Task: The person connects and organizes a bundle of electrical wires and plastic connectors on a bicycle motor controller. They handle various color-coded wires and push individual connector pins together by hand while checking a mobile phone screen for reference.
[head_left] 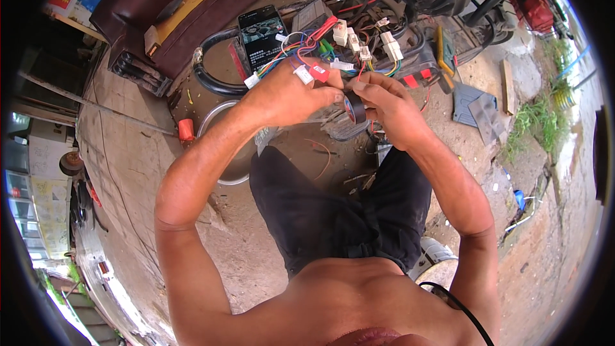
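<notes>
My left hand is closed on a bundle of coloured wires, its thumb pointing right; most of its fingers are hidden. White plug connectors hang over the back of this hand, one bearing a red tag. Close beside the thumb, my right hand grips a roll of black electrical tape between thumb and fingers. Several more white connectors stick up just beyond both hands. How the tape meets the wires is too small to make out.
A phone with a lit screen lies beyond the wires, beside a black tube frame. A yellow multimeter stands to the right. A metal basin sits on the ground by my left knee. A brown vehicle seat is far left.
</notes>
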`<state>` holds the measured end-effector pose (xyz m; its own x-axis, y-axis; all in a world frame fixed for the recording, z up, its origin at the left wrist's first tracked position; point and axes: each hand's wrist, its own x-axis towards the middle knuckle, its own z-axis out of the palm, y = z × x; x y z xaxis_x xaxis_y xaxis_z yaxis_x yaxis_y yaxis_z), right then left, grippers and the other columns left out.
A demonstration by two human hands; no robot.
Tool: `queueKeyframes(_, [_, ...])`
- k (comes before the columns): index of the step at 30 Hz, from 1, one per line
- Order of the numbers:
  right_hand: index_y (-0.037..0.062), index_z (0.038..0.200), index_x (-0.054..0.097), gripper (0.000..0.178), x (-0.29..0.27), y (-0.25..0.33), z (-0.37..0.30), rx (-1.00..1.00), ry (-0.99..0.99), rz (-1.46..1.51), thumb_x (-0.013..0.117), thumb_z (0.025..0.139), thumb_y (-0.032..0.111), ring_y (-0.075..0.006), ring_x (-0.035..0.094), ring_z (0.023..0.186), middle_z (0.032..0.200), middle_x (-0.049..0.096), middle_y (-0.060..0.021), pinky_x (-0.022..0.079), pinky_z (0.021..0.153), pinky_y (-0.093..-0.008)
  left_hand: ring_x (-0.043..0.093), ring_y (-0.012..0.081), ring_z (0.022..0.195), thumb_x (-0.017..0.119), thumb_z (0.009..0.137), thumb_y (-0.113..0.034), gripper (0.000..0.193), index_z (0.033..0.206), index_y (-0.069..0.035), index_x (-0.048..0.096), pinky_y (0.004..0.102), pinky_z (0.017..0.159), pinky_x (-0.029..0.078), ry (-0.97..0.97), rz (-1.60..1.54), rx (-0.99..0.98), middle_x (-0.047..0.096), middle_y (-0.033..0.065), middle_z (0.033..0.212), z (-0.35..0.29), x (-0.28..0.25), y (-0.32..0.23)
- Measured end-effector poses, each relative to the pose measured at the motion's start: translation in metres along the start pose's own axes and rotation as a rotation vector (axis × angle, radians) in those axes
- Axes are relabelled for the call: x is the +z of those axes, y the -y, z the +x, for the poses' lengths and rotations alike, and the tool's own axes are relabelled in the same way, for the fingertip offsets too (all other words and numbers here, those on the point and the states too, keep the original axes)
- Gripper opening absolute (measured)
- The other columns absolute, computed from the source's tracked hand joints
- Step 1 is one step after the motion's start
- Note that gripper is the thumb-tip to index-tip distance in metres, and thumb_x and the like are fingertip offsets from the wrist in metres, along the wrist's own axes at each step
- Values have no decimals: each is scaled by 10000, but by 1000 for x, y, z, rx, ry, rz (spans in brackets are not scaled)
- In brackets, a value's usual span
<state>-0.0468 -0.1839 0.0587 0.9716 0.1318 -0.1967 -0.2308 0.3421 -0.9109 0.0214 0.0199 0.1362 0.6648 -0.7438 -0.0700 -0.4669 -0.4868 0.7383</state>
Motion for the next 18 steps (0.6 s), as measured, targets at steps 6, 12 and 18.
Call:
queueKeyframes(6, [59, 1041, 646, 283, 8, 12, -11, -40, 42, -225, 718, 921, 305, -92, 584, 879, 948, 658, -3, 464, 790, -272, 599, 190, 680, 703, 884, -157, 100, 871, -61, 681, 359, 670, 486, -41, 112, -36, 639, 75, 730, 0, 3, -2])
queueKeyframes(12, [6, 1115, 623, 295, -2, 4, -11, -62, 89, -183, 690, 901, 198, -109, 588, 892, 960, 656, -33, 458, 820, -276, 592, 168, 708, 714, 857, -151, 105, 882, -51, 694, 340, 682, 486, -171, 193, 131, 650, 43, 749, 1, 18, 13])
queueKeyframes(18, [-34, 1231, 573, 384, 1, 7, -20, -39, 109, -145, 609, 864, 72, -126, 597, 976, 1091, 663, -83, 455, 874, -285, 594, 179, 718, 725, 851, -111, 73, 880, -53, 693, 353, 690, 489, -212, 169, 175, 654, 57, 763, 1, 23, 23])
